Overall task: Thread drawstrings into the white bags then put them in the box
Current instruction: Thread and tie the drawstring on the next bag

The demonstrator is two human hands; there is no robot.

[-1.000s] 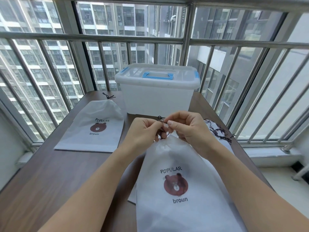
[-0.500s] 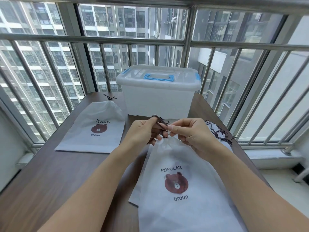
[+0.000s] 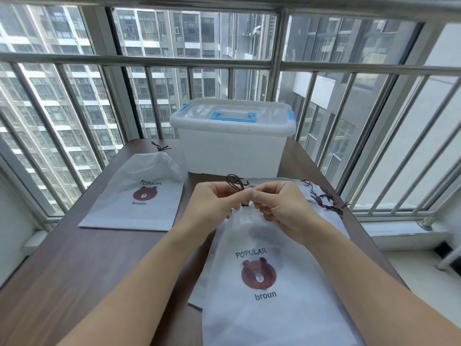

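A white bag (image 3: 262,308) with a brown bear print lies in front of me, its gathered neck lifted between my hands. My left hand (image 3: 212,203) and my right hand (image 3: 282,208) both pinch the dark brown drawstring (image 3: 235,183) at the bag's neck, fingertips nearly touching; a loop of the string sticks up above them. More white bags (image 3: 207,278) lie under this one. Another white bag (image 3: 139,196) with its string tied lies flat at the left. The translucent box (image 3: 232,146) with a blue handle stands at the table's far edge, lid closed.
Loose dark drawstrings (image 3: 324,198) lie in a heap at the right, on the bag pile. The brown table (image 3: 62,270) ends near a metal window railing (image 3: 374,68) on the far and right sides.
My hands have shifted slightly and the drawstring loop above them has grown as the bag's neck drew tighter. The view has tilted down a little.
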